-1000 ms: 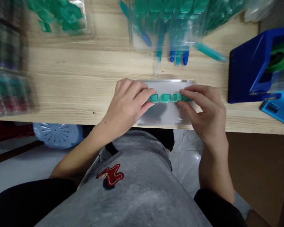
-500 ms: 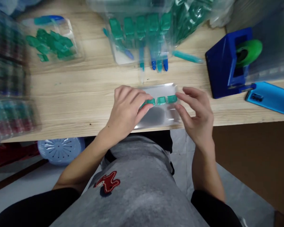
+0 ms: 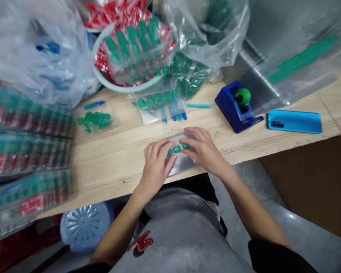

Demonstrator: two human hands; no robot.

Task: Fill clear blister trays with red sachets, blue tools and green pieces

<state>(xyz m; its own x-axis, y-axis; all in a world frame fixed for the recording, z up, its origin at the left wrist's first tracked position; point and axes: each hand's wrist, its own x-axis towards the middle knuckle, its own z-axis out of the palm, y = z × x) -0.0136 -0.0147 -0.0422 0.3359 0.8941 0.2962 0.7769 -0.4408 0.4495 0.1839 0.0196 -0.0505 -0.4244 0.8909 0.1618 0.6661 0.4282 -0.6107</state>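
A clear plastic tray (image 3: 181,163) lies flat near the front edge of the wooden table, with a short row of small green plastic pieces (image 3: 177,149) across it. My left hand (image 3: 157,162) grips the piece at the left end of the row between thumb and fingers. At the other end, my right hand (image 3: 202,148) has thumb and fingers closed around the right-hand piece, covering part of it. The middle piece shows between both hands. Behind the tray, a clear pack (image 3: 159,101) holds green pieces and blue and teal sticks.
Stacked filled packs (image 3: 31,151) stand at the left. A box of loose green pieces (image 3: 95,120), a blue tape dispenser (image 3: 230,108) and a blue phone (image 3: 295,122) lie on the table. Behind are a heaped basin (image 3: 98,72) and plastic bags (image 3: 210,30).
My right hand has moved inward and closed on the right-hand green piece. My left hand keeps its grip at the left end. The view has tilted up, showing more of the table's back.
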